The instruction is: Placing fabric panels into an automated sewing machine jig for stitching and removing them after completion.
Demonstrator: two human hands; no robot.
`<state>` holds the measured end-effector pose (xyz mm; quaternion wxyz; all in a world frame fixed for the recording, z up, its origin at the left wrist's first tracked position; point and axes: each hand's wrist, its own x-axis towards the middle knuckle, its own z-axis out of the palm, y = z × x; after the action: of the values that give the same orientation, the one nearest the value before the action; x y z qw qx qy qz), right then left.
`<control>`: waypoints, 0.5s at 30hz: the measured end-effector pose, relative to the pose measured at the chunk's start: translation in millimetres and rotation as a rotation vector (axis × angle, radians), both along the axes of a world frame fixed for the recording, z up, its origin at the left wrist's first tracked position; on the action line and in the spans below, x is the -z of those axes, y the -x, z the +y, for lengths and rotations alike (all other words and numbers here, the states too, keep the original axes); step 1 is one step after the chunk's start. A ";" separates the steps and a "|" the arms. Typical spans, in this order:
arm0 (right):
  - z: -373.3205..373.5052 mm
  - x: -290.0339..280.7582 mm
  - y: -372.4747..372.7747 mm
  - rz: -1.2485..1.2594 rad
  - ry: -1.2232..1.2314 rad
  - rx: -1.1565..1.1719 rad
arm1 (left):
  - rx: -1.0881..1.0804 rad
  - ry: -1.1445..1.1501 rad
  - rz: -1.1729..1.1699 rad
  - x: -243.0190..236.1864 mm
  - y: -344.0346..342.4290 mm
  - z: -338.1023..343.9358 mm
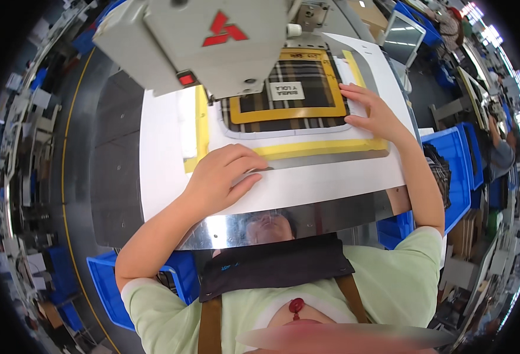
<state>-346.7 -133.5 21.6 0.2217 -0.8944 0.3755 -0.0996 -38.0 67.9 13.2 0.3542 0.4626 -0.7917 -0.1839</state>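
Note:
A dark plaid fabric piece (266, 125) lies under the sewing machine head (213, 47), with a yellow frame (289, 114) on top of it. Inside the frame a small white label (287, 90) rests on the plaid. My right hand (373, 113) is at the frame's right side, thumb and fingers apart, fingertips touching the edge of the frame and fabric. My left hand (224, 176) rests on the white work surface (307, 187) at the front left, by a strip of yellow tape (316, 148). Its fingers are loosely bent and apart, holding nothing.
A shiny metal edge (313, 221) borders the table in front of me. Blue crates stand at both sides, one at the right (451, 171) with dark cloth beside it, another at the lower left (109, 289). Other workers and workstations are along the right.

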 end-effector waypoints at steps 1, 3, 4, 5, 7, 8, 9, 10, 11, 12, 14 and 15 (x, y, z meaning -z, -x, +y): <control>0.8 2.4 1.7 -0.022 0.007 -0.019 | 0.021 0.006 0.001 0.9 0.3 -0.7; 4.3 4.8 -3.8 -0.050 -0.018 0.036 | -0.048 0.016 -0.005 -0.1 -1.4 1.0; 3.8 5.6 -5.2 -0.075 -0.018 0.044 | -0.041 0.016 -0.009 -0.4 -1.3 0.7; 5.8 5.4 -5.9 -0.099 -0.016 0.056 | -0.052 0.030 -0.011 -1.1 -1.1 1.4; 7.5 14.4 -9.3 -0.186 0.027 0.124 | -0.053 0.046 -0.017 -2.3 0.6 -1.2; 7.7 18.7 -11.6 -0.272 0.065 0.175 | -0.060 0.064 -0.036 -2.5 -0.1 -1.0; 7.6 18.9 -11.0 -0.279 0.066 0.178 | -0.066 0.082 -0.054 -2.5 -0.7 -1.2; 7.3 18.0 -9.5 -0.295 0.082 0.232 | -0.061 0.085 -0.062 -2.1 -1.1 -2.1; 5.9 16.5 -8.5 -0.309 0.099 0.283 | -0.067 0.098 -0.063 -0.9 -2.1 -3.4; 1.8 11.1 -2.2 -0.365 0.080 0.417 | -0.073 0.110 -0.064 0.3 -2.8 -3.8; -20.9 8.7 40.2 -0.661 0.121 0.553 | -0.074 0.111 -0.067 -3.0 -1.4 -3.9; -25.7 2.1 44.1 -0.878 0.002 0.611 | -0.099 0.096 -0.066 -3.6 -2.6 -4.1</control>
<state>-390.7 -159.2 19.5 0.3180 -0.6186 0.4905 -0.5250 -35.4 63.8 16.8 0.3584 0.4895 -0.7870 -0.1125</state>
